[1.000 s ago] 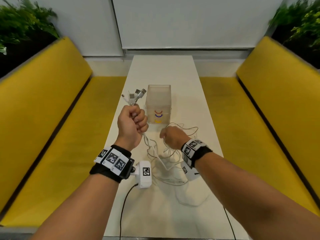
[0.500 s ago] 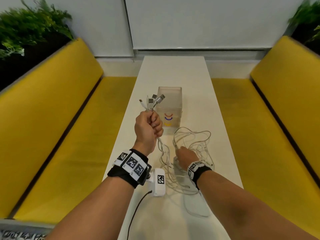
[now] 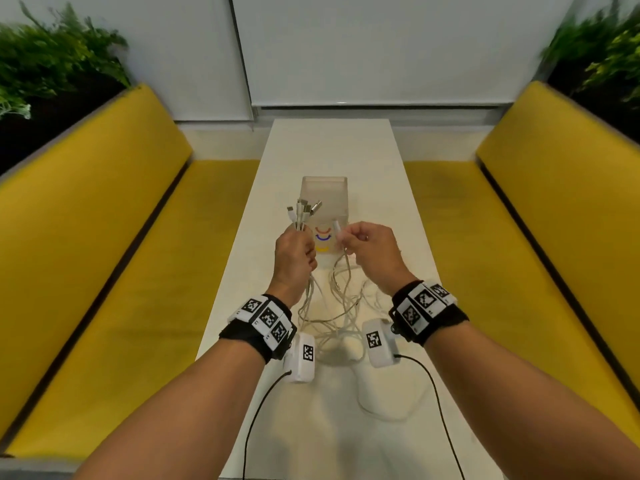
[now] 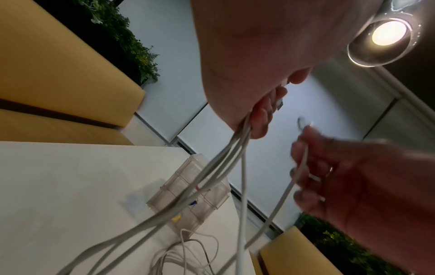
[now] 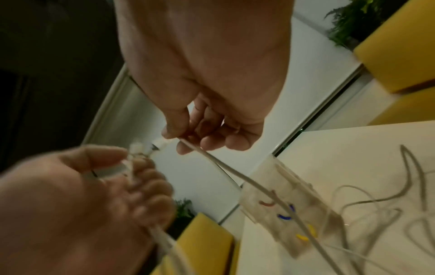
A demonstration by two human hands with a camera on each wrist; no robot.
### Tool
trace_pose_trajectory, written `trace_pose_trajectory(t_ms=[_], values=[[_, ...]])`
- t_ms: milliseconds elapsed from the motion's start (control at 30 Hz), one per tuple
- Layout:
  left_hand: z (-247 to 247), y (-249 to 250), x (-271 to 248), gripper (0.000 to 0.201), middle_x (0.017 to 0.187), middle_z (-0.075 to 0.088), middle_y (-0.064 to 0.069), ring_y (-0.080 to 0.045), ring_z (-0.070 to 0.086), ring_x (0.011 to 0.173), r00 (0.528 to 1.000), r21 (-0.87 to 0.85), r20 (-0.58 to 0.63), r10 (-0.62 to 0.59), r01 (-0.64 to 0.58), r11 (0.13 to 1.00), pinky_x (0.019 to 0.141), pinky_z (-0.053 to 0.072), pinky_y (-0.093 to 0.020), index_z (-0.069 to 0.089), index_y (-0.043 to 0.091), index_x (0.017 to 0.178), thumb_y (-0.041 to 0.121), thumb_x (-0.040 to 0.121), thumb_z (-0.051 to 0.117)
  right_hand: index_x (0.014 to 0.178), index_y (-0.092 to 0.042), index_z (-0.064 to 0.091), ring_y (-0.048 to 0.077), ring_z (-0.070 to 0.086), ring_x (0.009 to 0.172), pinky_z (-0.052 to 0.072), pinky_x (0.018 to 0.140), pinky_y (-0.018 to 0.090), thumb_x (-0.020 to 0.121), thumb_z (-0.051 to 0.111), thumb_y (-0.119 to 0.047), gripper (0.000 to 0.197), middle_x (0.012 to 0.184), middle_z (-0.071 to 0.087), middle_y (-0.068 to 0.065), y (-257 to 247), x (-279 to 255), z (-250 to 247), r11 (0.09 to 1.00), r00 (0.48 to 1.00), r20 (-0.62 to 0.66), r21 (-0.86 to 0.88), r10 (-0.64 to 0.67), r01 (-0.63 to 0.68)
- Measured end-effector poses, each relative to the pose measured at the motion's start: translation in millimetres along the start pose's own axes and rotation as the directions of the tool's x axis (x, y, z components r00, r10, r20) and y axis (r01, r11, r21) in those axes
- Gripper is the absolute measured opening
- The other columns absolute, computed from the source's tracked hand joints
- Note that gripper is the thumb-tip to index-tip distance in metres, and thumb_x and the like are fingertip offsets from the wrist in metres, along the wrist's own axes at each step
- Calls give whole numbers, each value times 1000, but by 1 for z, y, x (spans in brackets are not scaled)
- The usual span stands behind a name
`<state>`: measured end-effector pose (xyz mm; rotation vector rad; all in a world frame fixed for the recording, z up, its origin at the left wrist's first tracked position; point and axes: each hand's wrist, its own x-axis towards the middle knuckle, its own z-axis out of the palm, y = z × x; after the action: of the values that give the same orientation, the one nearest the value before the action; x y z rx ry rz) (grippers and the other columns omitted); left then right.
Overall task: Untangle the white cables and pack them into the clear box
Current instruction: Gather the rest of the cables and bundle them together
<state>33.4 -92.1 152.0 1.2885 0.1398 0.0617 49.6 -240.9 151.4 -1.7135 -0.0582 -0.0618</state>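
My left hand (image 3: 294, 252) is raised above the table and grips a bunch of white cables just below their plugs (image 3: 304, 207), which fan out above the fist. My right hand (image 3: 363, 244) pinches one more white cable near its plug end (image 3: 336, 226), level with the left hand. The rest of the white cables (image 3: 332, 317) hang from both hands into a loose tangle on the table. The clear box (image 3: 325, 202) stands upright just behind the hands, with red, blue and yellow curved marks on its front. In the left wrist view the cables (image 4: 226, 163) run down from the fist.
The long white table (image 3: 332, 143) runs away from me between two yellow benches (image 3: 104, 237) (image 3: 536, 237). A white wall closes the far end, with plants (image 3: 52, 64) behind the bench backs. Black wires run from the wrist cameras toward the near table edge.
My right hand has come up from the tangle on the table, bringing one cable end up beside the left hand. The left hand keeps its bunch raised.
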Motion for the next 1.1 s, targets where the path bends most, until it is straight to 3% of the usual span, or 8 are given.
trace_pose_trajectory(t_ms=[133, 300, 400, 467, 633, 833, 1000, 1100], values=[[21, 4, -8, 19, 57, 52, 11, -6, 43, 50, 991, 119, 83, 101, -111, 987, 50, 35, -22, 60, 20, 84, 35, 95, 57, 93, 4, 72, 22, 62, 69, 53, 63, 32, 93, 68, -13, 17, 79, 69, 15, -32, -8, 1, 987, 1000, 18, 159, 21, -24], [38, 17, -17, 27, 81, 70, 9, 2, 64, 64, 971, 185, 137, 198, -222, 957, 56, 46, -13, 65, 18, 108, 32, 109, 42, 107, 1, 71, 37, 70, 86, 61, 79, 47, 94, 58, 5, 19, 100, 70, 30, -58, -18, -9, 948, 996, 94, 315, 10, -39], [42, 23, -19, 29, 90, 74, -1, -5, 70, 75, 961, 207, 141, 236, -262, 943, 63, 55, -23, 66, 10, 111, 30, 108, 45, 112, 3, 68, 36, 66, 82, 60, 78, 46, 87, 58, 16, 30, 87, 66, 21, -64, -27, -15, 949, 993, 111, 315, -25, -12], [46, 26, -22, 30, 97, 76, -10, -22, 75, 90, 958, 221, 139, 252, -278, 935, 75, 62, -43, 67, 12, 110, 35, 105, 49, 106, 2, 67, 27, 67, 71, 61, 67, 37, 86, 62, 17, 26, 76, 66, 12, -66, -33, -16, 951, 997, 63, 308, -36, 15], [50, 30, -27, 24, 84, 70, -9, -30, 69, 80, 954, 284, 124, 272, -297, 912, 73, 59, -63, 65, 25, 86, 40, 98, 52, 91, -1, 60, 17, 63, 60, 56, 59, 32, 87, 62, 13, 15, 68, 60, 7, -59, -43, -11, 965, 999, -30, 260, -13, 20], [52, 45, -26, 31, 65, 45, 5, -8, 42, 53, 959, 245, 31, 281, -280, 928, 53, 39, -31, 49, 22, 80, 27, 109, 39, 92, 0, 59, 16, 59, 52, 54, 54, 30, 91, 66, 2, 7, 62, 62, 7, -43, -51, -1, 963, 999, -20, 266, -33, 38], [33, 71, -14, 34, 59, 45, 9, -12, 45, 48, 951, 10, -108, 288, -289, 957, 49, 45, -32, 44, 17, 79, 25, 110, 33, 89, 3, 69, 18, 61, 56, 55, 60, 26, 95, 63, -6, 13, 67, 65, 13, 20, -67, 4, 993, 997, 76, 112, 30, -39], [25, 89, -12, 36, 58, 37, 9, -9, 30, 46, 941, -100, -183, 285, -306, 947, 40, 28, -24, 39, 20, 77, 28, 110, 32, 79, -9, 67, 14, 64, 63, 55, 70, 32, 95, 57, -10, 19, 68, 69, 7, 69, -79, 4, 994, 982, 175, -94, 72, -57]])
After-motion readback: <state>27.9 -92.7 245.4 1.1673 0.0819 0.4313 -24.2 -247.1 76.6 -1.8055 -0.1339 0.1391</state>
